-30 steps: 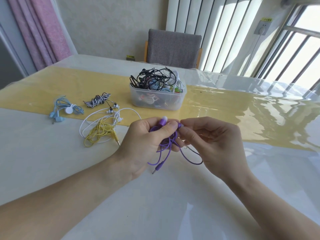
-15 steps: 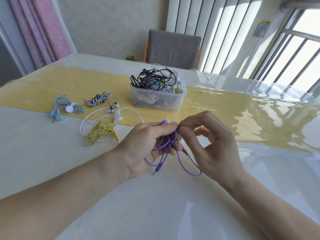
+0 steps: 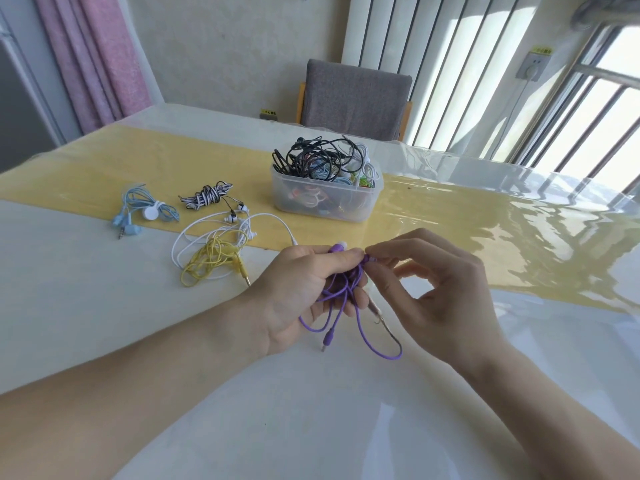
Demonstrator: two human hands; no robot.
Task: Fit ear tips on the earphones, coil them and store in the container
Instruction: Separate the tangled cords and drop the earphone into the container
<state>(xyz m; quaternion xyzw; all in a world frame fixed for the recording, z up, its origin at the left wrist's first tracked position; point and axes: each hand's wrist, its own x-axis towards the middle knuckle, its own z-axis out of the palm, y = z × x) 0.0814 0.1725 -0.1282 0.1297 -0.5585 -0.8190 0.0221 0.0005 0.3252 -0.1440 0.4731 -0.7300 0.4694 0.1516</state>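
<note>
The purple earphones (image 3: 341,292) sit bunched in the left hand (image 3: 304,289), whose fingers curl round the cable; the right hand (image 3: 429,292), touching it, pinches one earbud (image 3: 367,258); a tiny tip could slip from that pinch, and the dangling loops may tangle; the container (image 3: 325,195), beyond both hands, already looks crammed.

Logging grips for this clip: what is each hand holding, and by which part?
Left hand grips the purple wired earphones by their bunched cable; right hand pinches one earbud end.
</note>
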